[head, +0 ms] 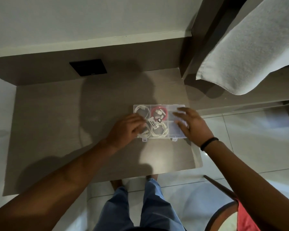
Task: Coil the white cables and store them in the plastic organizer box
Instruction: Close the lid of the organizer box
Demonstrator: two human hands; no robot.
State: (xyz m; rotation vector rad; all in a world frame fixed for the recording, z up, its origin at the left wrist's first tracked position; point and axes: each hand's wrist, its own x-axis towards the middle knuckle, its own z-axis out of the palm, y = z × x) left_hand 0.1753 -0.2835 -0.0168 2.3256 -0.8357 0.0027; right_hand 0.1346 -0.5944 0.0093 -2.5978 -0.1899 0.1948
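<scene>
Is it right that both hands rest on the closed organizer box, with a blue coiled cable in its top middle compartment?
Not quite. The head view shows the coiled cable in the top middle compartment is red, not blue. Left hand and right hand do rest on the closed organizer box.
</scene>
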